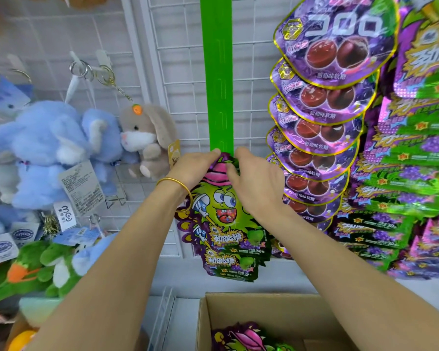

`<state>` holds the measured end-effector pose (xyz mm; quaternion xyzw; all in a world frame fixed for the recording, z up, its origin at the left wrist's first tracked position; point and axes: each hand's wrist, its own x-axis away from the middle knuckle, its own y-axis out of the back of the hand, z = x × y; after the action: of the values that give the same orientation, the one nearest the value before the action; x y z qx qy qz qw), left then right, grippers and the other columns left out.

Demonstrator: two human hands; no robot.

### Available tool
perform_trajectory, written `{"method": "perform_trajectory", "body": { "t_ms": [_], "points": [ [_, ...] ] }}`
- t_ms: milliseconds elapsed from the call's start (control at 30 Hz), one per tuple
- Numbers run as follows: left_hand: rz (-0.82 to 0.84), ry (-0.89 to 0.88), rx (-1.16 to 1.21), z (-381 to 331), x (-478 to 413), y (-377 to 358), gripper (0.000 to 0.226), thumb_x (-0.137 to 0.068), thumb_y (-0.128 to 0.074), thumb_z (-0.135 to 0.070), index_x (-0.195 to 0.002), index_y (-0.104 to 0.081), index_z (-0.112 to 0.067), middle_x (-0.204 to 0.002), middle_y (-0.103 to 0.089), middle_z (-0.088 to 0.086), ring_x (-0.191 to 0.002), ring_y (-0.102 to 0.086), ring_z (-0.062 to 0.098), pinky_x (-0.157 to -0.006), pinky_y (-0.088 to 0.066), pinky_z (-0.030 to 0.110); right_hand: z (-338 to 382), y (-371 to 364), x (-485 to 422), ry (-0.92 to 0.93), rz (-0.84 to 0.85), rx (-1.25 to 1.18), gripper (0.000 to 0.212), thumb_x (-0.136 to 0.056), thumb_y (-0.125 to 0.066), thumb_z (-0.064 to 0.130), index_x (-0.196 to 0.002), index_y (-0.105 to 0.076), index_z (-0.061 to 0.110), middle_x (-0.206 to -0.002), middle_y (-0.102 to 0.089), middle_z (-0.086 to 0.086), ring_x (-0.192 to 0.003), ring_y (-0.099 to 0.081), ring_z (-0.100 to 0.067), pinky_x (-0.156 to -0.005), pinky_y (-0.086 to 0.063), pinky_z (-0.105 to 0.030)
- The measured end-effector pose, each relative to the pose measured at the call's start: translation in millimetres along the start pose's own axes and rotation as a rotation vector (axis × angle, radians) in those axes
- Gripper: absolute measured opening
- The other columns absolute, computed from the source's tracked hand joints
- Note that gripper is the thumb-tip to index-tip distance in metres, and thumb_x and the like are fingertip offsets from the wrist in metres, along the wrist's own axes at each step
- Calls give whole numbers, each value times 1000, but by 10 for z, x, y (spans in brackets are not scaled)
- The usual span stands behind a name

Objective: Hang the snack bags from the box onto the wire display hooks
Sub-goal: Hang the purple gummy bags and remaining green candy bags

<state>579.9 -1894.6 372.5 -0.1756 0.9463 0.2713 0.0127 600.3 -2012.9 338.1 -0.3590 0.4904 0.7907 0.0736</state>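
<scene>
Brown cardboard box (pixel 271 323) at the frame's bottom is seen holding purple-green snack bags (pixel 243 338); at centre, another green cartoon-printed bag (pixel 223 216) is pinched at its top by left hand (pixel 195 168) and right hand (pixel 256 181).

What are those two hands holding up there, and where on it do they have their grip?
Both the left hand and right hand pinch the top edge of a green-and-purple cartoon snack bag, at the foot of the green hanging strip.

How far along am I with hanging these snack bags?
Done: one bag already hangs low on the green strip. In hand: left hand and right hand fix another bag above it. Left: more bags remain in the box.
</scene>
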Motion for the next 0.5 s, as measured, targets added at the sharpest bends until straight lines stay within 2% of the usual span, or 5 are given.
{"method": "perform_trajectory", "body": {
  "t_ms": [100,167,300,433,500],
  "points": [
    [-23,10,-8,5,-18,-18,39,-93,-45,-39,-109,-62,-7,-100,-46,4,-92,-41,15,-75,-29,21,16,-9,22,-2,-24,15,21,-94,-41,31,-102,-50,14,-88,-69,-12,-81,-63,-36,-56,-29,-33],
    [-21,37,5,5,-31,-23,45,-92,-47,-40,-113,-60,-3,-105,-53,7,-94,-45,18,-72,-34,24,16,-36,40,-15,-20,11,20,-94,-41,31,-101,-50,14,-87,-69,-12,-80,-63,-36,-56,-28,-32],
    [-20,69,19,28,-33,-26,53,-90,-48,-43,-109,-59,6,-120,-58,22,-105,-54,29,-82,-33,29,-6,-87,95,-28,-6,-7,21,-94,-41,31,-98,-50,14,-86,-68,-12,-80,-62,-35,-56,-28,-33],
    [-24,58,34,53,-24,-17,51,-89,-49,-44,-105,-61,3,-104,-57,17,-88,-47,23,-77,-30,27,-37,-130,104,-28,19,-37,23,-94,-42,33,-102,-51,14,-89,-68,-12,-83,-62,-35,-58,-32,-35],
    [-37,26,53,89,-21,3,41,-89,-50,-44,-90,-61,-5,-88,-53,13,-81,-46,21,-71,-32,28,-67,-175,113,-28,88,-44,26,-95,-43,36,-108,-50,15,-94,-68,-13,-89,-62,-36,-62,-37,-37]
  ]
}}
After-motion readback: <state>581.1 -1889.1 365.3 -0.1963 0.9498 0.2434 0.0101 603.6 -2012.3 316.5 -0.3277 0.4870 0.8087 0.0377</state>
